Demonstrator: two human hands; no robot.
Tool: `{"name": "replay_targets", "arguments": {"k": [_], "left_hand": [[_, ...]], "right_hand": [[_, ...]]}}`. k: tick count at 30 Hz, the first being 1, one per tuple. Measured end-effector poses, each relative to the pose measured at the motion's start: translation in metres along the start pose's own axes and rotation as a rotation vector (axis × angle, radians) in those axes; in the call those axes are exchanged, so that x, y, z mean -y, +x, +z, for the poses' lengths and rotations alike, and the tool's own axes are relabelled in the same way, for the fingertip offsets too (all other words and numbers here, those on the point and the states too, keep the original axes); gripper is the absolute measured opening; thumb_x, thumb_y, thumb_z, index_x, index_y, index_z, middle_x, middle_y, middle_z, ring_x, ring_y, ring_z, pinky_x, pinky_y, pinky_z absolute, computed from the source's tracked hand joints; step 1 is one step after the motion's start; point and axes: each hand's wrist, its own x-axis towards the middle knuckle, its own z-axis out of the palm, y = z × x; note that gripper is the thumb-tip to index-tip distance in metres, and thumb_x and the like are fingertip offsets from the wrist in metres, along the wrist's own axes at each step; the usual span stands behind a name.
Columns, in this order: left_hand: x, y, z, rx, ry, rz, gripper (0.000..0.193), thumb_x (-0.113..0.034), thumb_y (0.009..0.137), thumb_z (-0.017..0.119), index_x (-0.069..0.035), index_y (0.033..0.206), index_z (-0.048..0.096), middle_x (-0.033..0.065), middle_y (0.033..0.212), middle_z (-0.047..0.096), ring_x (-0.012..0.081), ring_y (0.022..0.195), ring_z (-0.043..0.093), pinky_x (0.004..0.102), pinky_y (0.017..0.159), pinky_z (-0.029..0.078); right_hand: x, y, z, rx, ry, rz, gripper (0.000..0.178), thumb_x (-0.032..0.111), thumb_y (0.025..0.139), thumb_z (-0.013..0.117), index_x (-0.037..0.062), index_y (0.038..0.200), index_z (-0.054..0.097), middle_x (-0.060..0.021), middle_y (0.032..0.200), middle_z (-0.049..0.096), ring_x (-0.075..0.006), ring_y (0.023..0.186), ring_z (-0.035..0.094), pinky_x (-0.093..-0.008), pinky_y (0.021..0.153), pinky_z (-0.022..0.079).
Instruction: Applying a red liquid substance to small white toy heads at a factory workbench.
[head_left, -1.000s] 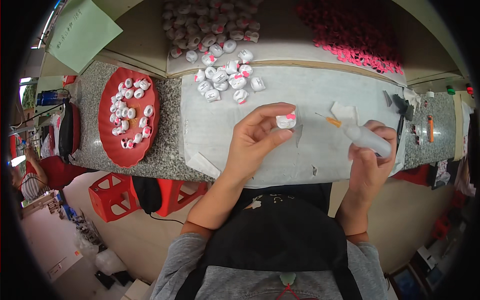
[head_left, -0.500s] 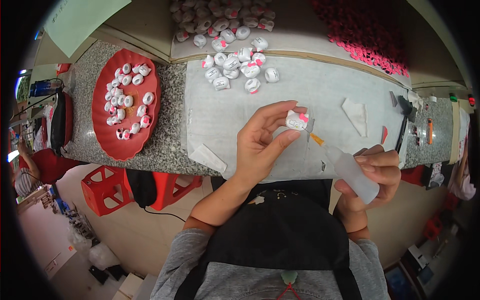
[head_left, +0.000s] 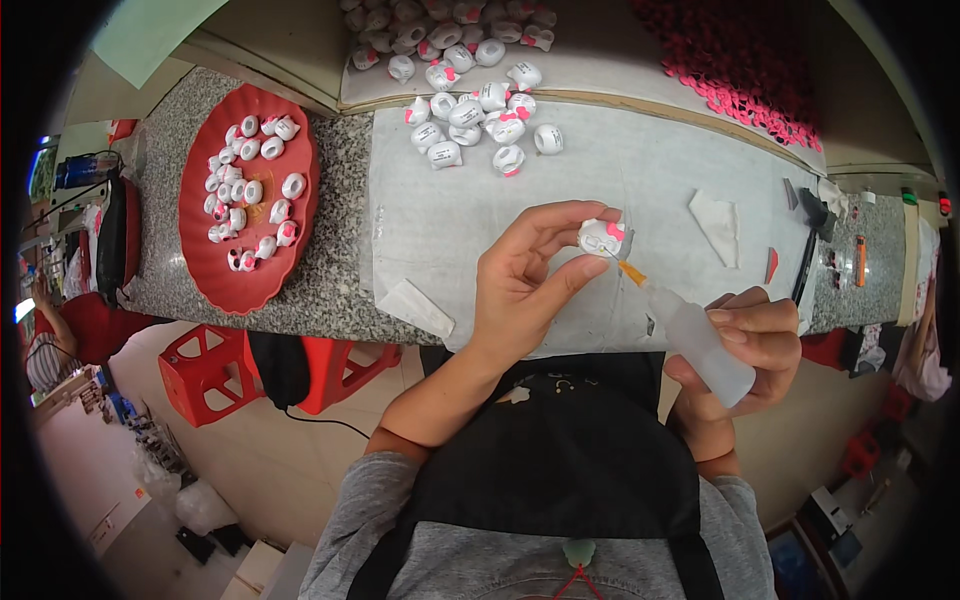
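Between the thumb and fingers of my left hand (head_left: 525, 275) is a small white cat-shaped figurine head (head_left: 600, 238) with a pink bow, its face turned up. My right hand (head_left: 755, 345) is wrapped round a translucent white squeeze bottle (head_left: 705, 345). The bottle is tilted, and its orange needle tip (head_left: 632, 272) points up and left at the figurine head. The thin needle end reaches the lower part of the head's face; whether it touches is too small to tell. Both hands are above a white paper sheet (head_left: 460, 240) on the worktop.
Several white figurine heads (head_left: 468, 112) lie at the far side, with a larger heap behind. A red scalloped tray (head_left: 275, 270) holds more at left. Pink small parts (head_left: 740, 90) are piled far right. Cloth scraps (head_left: 715, 225) lie at right; red stools (head_left: 205, 375) stand below the counter.
The figurine head has turned slightly and shifted a little right in my left hand. The needle tip stays close to its face. The whole view has shifted slightly.
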Motion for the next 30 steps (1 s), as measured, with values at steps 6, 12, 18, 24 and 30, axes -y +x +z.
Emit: {"name": "replay_targets", "arguments": {"k": [6,12,18,24,30], "left_hand": [[-0.0003,-0.0007,0.0014,-0.022,-0.050,-0.039,0.034,0.004,0.072,0.050,0.004,0.105,0.040,0.0184,0.102,0.049,0.0180,0.093,0.049,0.0289,0.080,0.041],[0.0003,-0.0003,0.0021,-0.011,-0.042,-0.033,0.035,0.004,0.072,0.051,0.004,0.105,0.040,0.0186,0.102,0.049,0.0181,0.093,0.050,0.0285,0.081,0.040],[0.0008,-0.0006,0.0024,-0.001,-0.012,-0.033,0.035,0.005,0.072,0.050,0.004,0.105,0.040,0.0177,0.102,0.049,0.0171,0.093,0.049,0.0269,0.081,0.039],[0.0004,-0.0022,0.0026,-0.011,0.001,-0.061,0.034,0.005,0.071,0.051,0.003,0.104,0.042,0.0157,0.100,0.050,0.0164,0.093,0.049,0.0258,0.080,0.039],[0.0014,-0.0026,0.0009,0.012,0.098,-0.012,0.034,0.007,0.070,0.053,0.003,0.102,0.043,0.0147,0.099,0.050,0.0175,0.094,0.048,0.0263,0.079,0.040]], "right_hand": [[0.0000,-0.0005,-0.0037,0.005,0.032,0.003,0.041,0.021,0.053,0.075,0.0071,0.073,0.042,-0.0047,0.070,0.045,-0.0114,0.055,0.042,-0.0215,0.049,0.038],[-0.0025,-0.0006,-0.0037,-0.017,0.036,-0.014,0.040,0.018,0.054,0.074,0.0071,0.074,0.042,-0.0049,0.071,0.045,-0.0116,0.056,0.041,-0.0219,0.050,0.038],[-0.0035,-0.0017,-0.0034,-0.009,0.042,-0.020,0.040,0.019,0.054,0.074,0.0072,0.074,0.042,-0.0048,0.071,0.045,-0.0115,0.055,0.041,-0.0218,0.049,0.038],[-0.0029,-0.0023,-0.0020,0.002,0.043,-0.017,0.041,0.020,0.054,0.075,0.0070,0.074,0.042,-0.0047,0.071,0.044,-0.0113,0.054,0.042,-0.0216,0.049,0.038],[-0.0034,-0.0016,-0.0002,-0.008,0.034,-0.009,0.041,0.020,0.053,0.075,0.0071,0.073,0.042,-0.0045,0.070,0.045,-0.0112,0.053,0.042,-0.0215,0.049,0.038]]}}
